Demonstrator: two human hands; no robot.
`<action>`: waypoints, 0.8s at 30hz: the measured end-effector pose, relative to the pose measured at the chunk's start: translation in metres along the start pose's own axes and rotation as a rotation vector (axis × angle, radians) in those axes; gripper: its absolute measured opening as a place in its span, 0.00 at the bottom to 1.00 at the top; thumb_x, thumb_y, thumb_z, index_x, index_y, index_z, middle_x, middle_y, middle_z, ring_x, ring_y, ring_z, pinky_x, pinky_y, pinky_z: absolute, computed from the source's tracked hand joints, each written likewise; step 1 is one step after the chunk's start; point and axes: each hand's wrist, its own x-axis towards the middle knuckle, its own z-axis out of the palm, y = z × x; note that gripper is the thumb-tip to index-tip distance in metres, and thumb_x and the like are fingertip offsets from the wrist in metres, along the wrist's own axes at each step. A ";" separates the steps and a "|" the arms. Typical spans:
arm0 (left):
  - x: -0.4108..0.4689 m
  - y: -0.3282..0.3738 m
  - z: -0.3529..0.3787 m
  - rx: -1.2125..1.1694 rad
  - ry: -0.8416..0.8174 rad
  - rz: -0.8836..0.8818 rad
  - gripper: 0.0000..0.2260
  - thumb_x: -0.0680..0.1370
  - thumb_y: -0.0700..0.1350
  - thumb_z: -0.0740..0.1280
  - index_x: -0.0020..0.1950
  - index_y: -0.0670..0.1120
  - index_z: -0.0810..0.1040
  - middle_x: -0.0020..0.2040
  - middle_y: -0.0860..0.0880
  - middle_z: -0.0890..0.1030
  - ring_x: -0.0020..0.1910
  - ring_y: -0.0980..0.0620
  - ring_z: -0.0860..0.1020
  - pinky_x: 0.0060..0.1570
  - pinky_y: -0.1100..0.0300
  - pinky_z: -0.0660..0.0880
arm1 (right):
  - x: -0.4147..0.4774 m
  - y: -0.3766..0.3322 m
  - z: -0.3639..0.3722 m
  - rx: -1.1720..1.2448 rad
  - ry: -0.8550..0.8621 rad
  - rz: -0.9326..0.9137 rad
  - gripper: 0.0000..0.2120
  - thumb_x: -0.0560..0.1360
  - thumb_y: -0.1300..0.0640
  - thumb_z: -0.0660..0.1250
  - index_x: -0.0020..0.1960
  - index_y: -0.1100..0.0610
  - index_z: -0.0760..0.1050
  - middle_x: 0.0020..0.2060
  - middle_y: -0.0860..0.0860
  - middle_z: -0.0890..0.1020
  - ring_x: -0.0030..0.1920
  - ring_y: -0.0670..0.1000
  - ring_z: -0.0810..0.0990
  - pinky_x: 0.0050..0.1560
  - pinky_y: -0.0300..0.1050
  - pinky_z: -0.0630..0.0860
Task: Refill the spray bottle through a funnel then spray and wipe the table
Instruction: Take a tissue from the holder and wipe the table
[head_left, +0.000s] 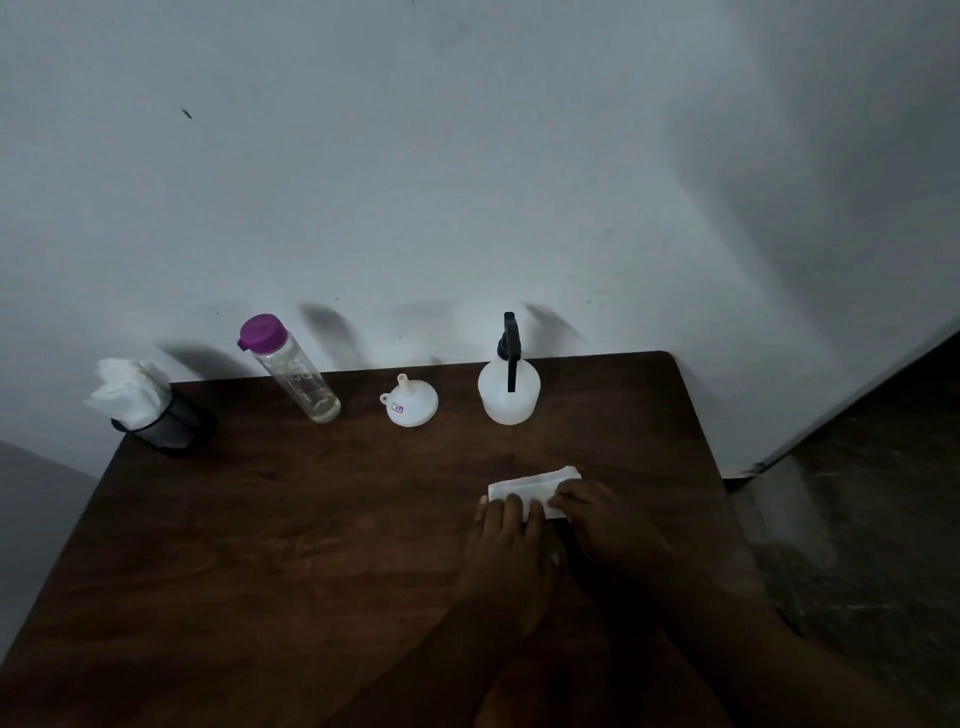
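A white spray bottle (509, 387) with a black trigger head stands at the back of the dark wooden table (291, 519). A white funnel (410, 402) lies mouth down to its left. Further left stands a clear water bottle (296, 371) with a purple cap, a little liquid at its bottom. A folded white tissue (524, 486) lies flat on the table in front of the spray bottle. My left hand (506, 540) rests on the tissue's near left part with straight fingers. My right hand (602, 517) lies over the tissue's right part, its fingertips touching the paper.
A dark holder (171, 421) stuffed with white tissues stands at the table's back left corner. A pale wall rises right behind the table. The table's right edge drops to a dark floor (857, 519).
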 end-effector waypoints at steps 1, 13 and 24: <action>0.001 -0.001 -0.003 0.018 0.047 0.025 0.28 0.79 0.61 0.57 0.73 0.47 0.73 0.70 0.41 0.77 0.70 0.41 0.75 0.71 0.41 0.69 | -0.002 0.002 -0.002 0.064 0.018 0.194 0.16 0.81 0.56 0.54 0.60 0.48 0.78 0.53 0.39 0.77 0.56 0.40 0.76 0.56 0.33 0.65; -0.009 -0.016 -0.011 -0.024 -0.074 0.139 0.29 0.84 0.60 0.52 0.82 0.50 0.54 0.82 0.41 0.55 0.82 0.41 0.52 0.79 0.46 0.42 | -0.045 -0.009 0.010 -0.079 0.158 -0.140 0.30 0.80 0.43 0.48 0.51 0.61 0.82 0.47 0.56 0.85 0.54 0.55 0.76 0.47 0.43 0.80; -0.026 -0.049 -0.030 -0.023 -0.253 0.201 0.32 0.84 0.62 0.54 0.83 0.51 0.48 0.83 0.41 0.46 0.82 0.41 0.43 0.71 0.51 0.30 | -0.063 -0.071 0.012 -0.012 -0.046 0.085 0.32 0.81 0.44 0.57 0.79 0.55 0.49 0.78 0.52 0.52 0.77 0.52 0.52 0.74 0.42 0.49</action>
